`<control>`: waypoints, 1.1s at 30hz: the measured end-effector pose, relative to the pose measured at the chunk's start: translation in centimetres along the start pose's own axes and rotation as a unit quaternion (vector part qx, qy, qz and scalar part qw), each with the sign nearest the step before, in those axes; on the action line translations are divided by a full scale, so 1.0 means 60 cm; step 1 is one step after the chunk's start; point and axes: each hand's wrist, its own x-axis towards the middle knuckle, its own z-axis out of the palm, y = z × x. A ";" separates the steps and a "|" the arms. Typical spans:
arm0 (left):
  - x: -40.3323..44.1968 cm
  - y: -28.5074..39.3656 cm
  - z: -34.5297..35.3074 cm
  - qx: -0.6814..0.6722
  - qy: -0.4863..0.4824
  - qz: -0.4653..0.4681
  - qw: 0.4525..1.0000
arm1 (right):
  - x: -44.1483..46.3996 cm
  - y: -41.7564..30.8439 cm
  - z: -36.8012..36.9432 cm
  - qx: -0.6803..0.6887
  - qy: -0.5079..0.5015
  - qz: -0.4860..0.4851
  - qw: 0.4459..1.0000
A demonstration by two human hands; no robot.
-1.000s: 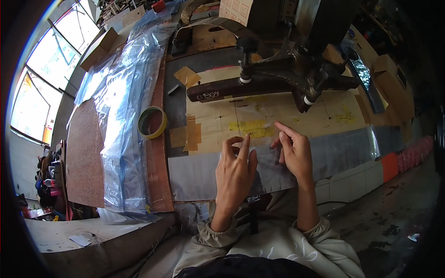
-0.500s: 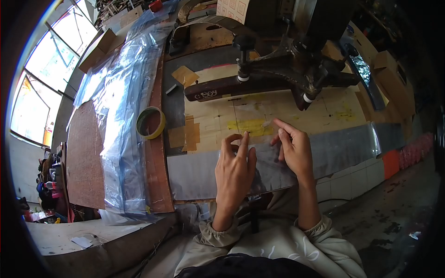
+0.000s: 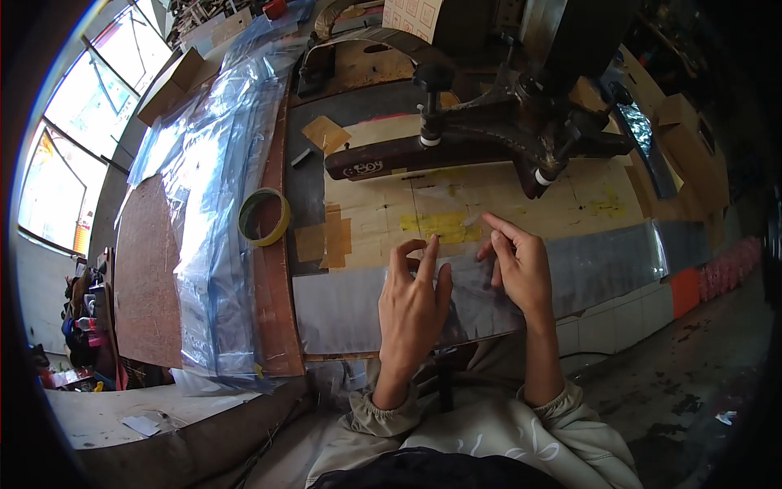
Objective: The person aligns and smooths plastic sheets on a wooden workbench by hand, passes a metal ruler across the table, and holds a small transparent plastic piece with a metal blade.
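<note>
My left hand (image 3: 410,306) is over the near edge of the board, its index finger stretched toward a yellow patch (image 3: 444,226) and its thumb apart. To its right, my right hand (image 3: 521,273) points its index finger at the patch's right end, the other fingers loosely bent. Neither hand visibly holds anything. A small translucent scrap (image 3: 470,219) lies by the right index fingertip; whether they touch, I cannot tell. Beneath the patch is a pale board (image 3: 521,216) with dark marks and brown tape (image 3: 335,238) at its left. Grey sheeting (image 3: 342,306) covers the front edge.
A dark metal press frame (image 3: 481,147) with screw knobs spans the board just beyond my hands. At left, a yellow tape roll (image 3: 265,217) rests near clear blue plastic film (image 3: 216,244) and a reddish-brown board (image 3: 145,277). Cardboard (image 3: 688,155) stands at the right.
Both hands keep almost the same pose and place over the board. The view has shifted very slightly; nothing is visibly picked up or let go.
</note>
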 end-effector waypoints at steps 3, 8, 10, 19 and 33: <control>0.000 0.001 -0.001 -0.001 -0.004 -0.004 1.000 | -0.001 -0.003 -0.001 -0.007 -0.001 0.001 1.000; 0.001 0.003 -0.003 -0.017 -0.024 -0.011 0.999 | 0.000 -0.002 -0.001 -0.009 -0.001 0.005 1.000; 0.001 0.003 -0.003 -0.014 -0.023 -0.005 1.000 | 0.000 -0.005 -0.003 -0.008 -0.002 0.006 1.000; 0.002 0.001 -0.002 -0.026 -0.015 0.000 1.000 | 0.003 -0.002 -0.010 -0.004 -0.016 0.002 1.000; 0.002 -0.001 -0.001 -0.014 -0.011 0.001 1.000 | 0.008 -0.007 -0.014 -0.037 -0.036 0.014 0.999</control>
